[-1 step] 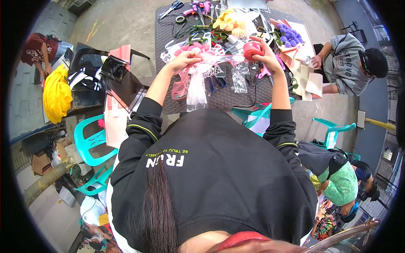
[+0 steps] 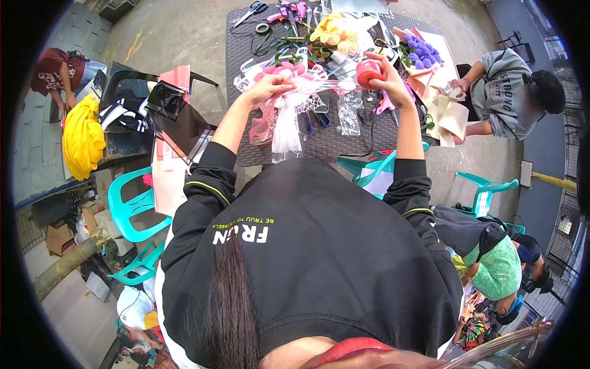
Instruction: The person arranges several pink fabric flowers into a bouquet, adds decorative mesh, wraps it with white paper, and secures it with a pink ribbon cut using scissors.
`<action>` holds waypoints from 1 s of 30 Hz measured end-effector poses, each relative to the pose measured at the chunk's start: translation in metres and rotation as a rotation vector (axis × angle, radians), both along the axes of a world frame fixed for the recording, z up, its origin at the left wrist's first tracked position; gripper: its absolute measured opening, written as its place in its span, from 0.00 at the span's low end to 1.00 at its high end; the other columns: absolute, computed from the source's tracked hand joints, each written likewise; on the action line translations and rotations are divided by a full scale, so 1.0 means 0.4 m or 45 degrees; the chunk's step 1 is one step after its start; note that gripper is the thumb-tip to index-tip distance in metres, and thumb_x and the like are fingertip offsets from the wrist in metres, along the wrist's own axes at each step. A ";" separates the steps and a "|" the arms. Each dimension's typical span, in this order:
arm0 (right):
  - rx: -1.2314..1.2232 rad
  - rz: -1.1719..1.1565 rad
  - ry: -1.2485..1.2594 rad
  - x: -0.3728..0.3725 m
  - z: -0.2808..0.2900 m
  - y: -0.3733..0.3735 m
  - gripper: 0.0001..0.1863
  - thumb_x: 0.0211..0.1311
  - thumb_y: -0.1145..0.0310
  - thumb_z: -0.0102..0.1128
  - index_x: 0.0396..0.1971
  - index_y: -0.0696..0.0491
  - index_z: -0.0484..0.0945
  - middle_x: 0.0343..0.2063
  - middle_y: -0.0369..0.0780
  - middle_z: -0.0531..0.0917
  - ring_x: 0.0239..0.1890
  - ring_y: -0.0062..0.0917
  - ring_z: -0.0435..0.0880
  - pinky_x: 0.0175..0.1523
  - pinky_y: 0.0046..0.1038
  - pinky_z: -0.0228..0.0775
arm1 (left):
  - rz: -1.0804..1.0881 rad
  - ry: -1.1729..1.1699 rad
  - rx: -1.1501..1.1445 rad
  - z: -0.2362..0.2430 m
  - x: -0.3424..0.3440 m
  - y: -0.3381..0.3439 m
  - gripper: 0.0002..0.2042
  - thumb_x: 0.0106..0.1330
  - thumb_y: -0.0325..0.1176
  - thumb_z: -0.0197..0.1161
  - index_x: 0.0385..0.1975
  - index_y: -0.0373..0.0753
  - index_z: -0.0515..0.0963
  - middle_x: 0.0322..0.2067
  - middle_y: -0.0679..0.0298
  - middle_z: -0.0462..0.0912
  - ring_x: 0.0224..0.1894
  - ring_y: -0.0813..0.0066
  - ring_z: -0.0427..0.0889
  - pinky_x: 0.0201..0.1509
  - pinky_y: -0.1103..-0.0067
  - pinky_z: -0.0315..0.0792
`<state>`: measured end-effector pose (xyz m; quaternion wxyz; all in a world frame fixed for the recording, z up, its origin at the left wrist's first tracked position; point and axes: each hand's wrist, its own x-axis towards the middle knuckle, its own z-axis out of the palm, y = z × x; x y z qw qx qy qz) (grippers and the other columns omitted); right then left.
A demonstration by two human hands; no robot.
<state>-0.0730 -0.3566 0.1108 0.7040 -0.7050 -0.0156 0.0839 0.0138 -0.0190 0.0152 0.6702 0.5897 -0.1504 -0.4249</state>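
Observation:
My left hand, fingers pinched together, grips one end of a sheer pink ribbon beside a bouquet wrapped in pink and white netting. Stretched to the right, the ribbon runs to a red ribbon spool. Around that spool my right hand is closed, with the fingers over its far side. A pink flower shows at the top of the bouquet. White tulle hangs from its front toward me, and a looped pink ribbon lies to its left.
The dark woven table also bears yellow flowers, a purple bouquet, scissors, green tape and clear plastic. A person in grey handles beige paper at the right. A teal chair stands left.
The red spool in my right hand has shifted very slightly to the right. At the right, the other person's hand and the beige paper have moved a little.

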 end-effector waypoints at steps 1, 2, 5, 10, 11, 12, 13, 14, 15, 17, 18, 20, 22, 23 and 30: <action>0.016 -0.018 -0.001 -0.001 0.000 -0.009 0.39 0.38 0.79 0.62 0.58 0.53 0.62 0.43 0.40 0.75 0.46 0.23 0.76 0.56 0.25 0.66 | -0.009 -0.026 0.024 -0.006 0.004 0.003 0.08 0.61 0.29 0.60 0.39 0.35 0.78 0.35 0.69 0.81 0.36 0.86 0.76 0.42 0.86 0.70; 0.033 -0.036 -0.001 -0.002 0.000 -0.018 0.39 0.38 0.80 0.62 0.58 0.53 0.62 0.43 0.40 0.75 0.46 0.23 0.76 0.56 0.25 0.66 | -0.021 -0.026 0.038 -0.012 0.007 0.007 0.09 0.61 0.29 0.60 0.39 0.35 0.78 0.35 0.68 0.81 0.37 0.86 0.76 0.43 0.86 0.70; 0.035 -0.072 -0.042 -0.003 -0.003 -0.050 0.38 0.38 0.81 0.61 0.57 0.55 0.62 0.42 0.40 0.76 0.45 0.23 0.76 0.55 0.26 0.66 | -0.044 -0.049 0.072 -0.021 0.012 0.014 0.09 0.61 0.30 0.60 0.40 0.35 0.78 0.35 0.69 0.80 0.39 0.86 0.76 0.46 0.86 0.69; 0.028 -0.068 -0.057 -0.005 0.011 -0.037 0.37 0.39 0.82 0.59 0.56 0.55 0.63 0.43 0.40 0.75 0.46 0.23 0.76 0.55 0.25 0.67 | -0.137 -0.051 0.127 -0.023 0.027 -0.008 0.11 0.60 0.31 0.61 0.42 0.37 0.78 0.46 0.65 0.78 0.49 0.82 0.73 0.54 0.83 0.66; 0.047 -0.059 -0.053 -0.002 0.010 -0.025 0.37 0.39 0.82 0.59 0.56 0.55 0.63 0.43 0.40 0.75 0.46 0.23 0.76 0.55 0.24 0.67 | -0.137 -0.103 0.057 -0.024 0.028 -0.020 0.11 0.59 0.32 0.62 0.41 0.38 0.78 0.50 0.63 0.74 0.52 0.80 0.71 0.57 0.81 0.63; 0.050 -0.050 -0.057 -0.002 0.024 -0.006 0.36 0.39 0.82 0.59 0.56 0.55 0.63 0.43 0.40 0.74 0.46 0.22 0.75 0.55 0.24 0.67 | -0.138 -0.153 -0.013 -0.005 0.027 -0.043 0.11 0.59 0.32 0.62 0.40 0.38 0.78 0.55 0.62 0.70 0.56 0.79 0.68 0.60 0.79 0.61; 0.034 -0.039 -0.075 0.000 0.035 0.007 0.36 0.40 0.82 0.59 0.56 0.55 0.63 0.43 0.40 0.74 0.46 0.22 0.75 0.55 0.24 0.67 | -0.139 -0.206 -0.081 0.022 0.029 -0.062 0.11 0.58 0.32 0.63 0.40 0.39 0.79 0.59 0.61 0.66 0.59 0.77 0.65 0.63 0.76 0.58; 0.018 -0.029 -0.094 0.002 0.044 0.017 0.36 0.40 0.81 0.59 0.56 0.55 0.63 0.43 0.40 0.74 0.46 0.22 0.75 0.55 0.24 0.66 | -0.214 -0.251 -0.094 0.053 0.036 -0.077 0.08 0.56 0.32 0.64 0.35 0.40 0.81 0.65 0.62 0.54 0.65 0.75 0.56 0.67 0.71 0.51; 0.002 -0.018 -0.114 0.005 0.056 0.029 0.35 0.40 0.81 0.58 0.56 0.55 0.63 0.43 0.40 0.74 0.46 0.22 0.75 0.55 0.24 0.66 | -0.228 -0.281 -0.139 0.088 0.038 -0.091 0.08 0.56 0.32 0.64 0.34 0.40 0.81 0.65 0.61 0.55 0.65 0.74 0.56 0.67 0.71 0.51; -0.009 -0.023 -0.179 0.005 0.087 0.054 0.35 0.40 0.78 0.59 0.55 0.55 0.63 0.44 0.40 0.74 0.47 0.22 0.74 0.56 0.24 0.65 | -0.259 -0.338 -0.232 0.151 0.034 -0.121 0.07 0.56 0.33 0.65 0.31 0.39 0.81 0.64 0.61 0.58 0.65 0.73 0.56 0.66 0.70 0.52; -0.015 -0.015 -0.210 0.007 0.102 0.066 0.35 0.39 0.77 0.59 0.55 0.55 0.63 0.44 0.40 0.74 0.47 0.23 0.74 0.57 0.24 0.64 | -0.279 -0.246 -0.292 0.176 0.031 -0.128 0.06 0.56 0.33 0.65 0.29 0.38 0.81 0.64 0.59 0.59 0.65 0.72 0.57 0.64 0.71 0.53; 0.009 -0.006 -0.282 0.006 0.134 0.085 0.35 0.40 0.76 0.59 0.55 0.55 0.63 0.46 0.41 0.73 0.49 0.23 0.73 0.58 0.25 0.63 | -0.326 -0.315 -0.323 0.233 0.017 -0.149 0.06 0.56 0.32 0.64 0.29 0.37 0.81 0.63 0.59 0.60 0.64 0.71 0.59 0.63 0.72 0.54; 0.060 0.008 -0.354 0.006 0.159 0.106 0.35 0.40 0.76 0.59 0.55 0.56 0.62 0.47 0.41 0.72 0.50 0.24 0.73 0.58 0.25 0.63 | -0.356 -0.330 -0.382 0.240 0.010 -0.167 0.07 0.56 0.31 0.64 0.31 0.36 0.81 0.62 0.58 0.62 0.63 0.72 0.61 0.63 0.74 0.56; 0.086 0.015 -0.390 0.007 0.168 0.114 0.35 0.40 0.76 0.59 0.55 0.56 0.62 0.47 0.41 0.72 0.50 0.24 0.73 0.59 0.25 0.63 | -0.354 -0.329 -0.366 0.244 0.006 -0.173 0.07 0.56 0.31 0.63 0.32 0.36 0.81 0.62 0.58 0.62 0.63 0.72 0.61 0.63 0.74 0.56; 0.154 0.071 -0.525 0.005 0.229 0.159 0.34 0.39 0.82 0.56 0.55 0.56 0.62 0.49 0.41 0.70 0.53 0.24 0.71 0.59 0.26 0.63 | -0.192 -0.471 -0.487 0.237 -0.026 -0.188 0.10 0.56 0.26 0.62 0.38 0.35 0.80 0.50 0.62 0.73 0.55 0.75 0.68 0.61 0.75 0.60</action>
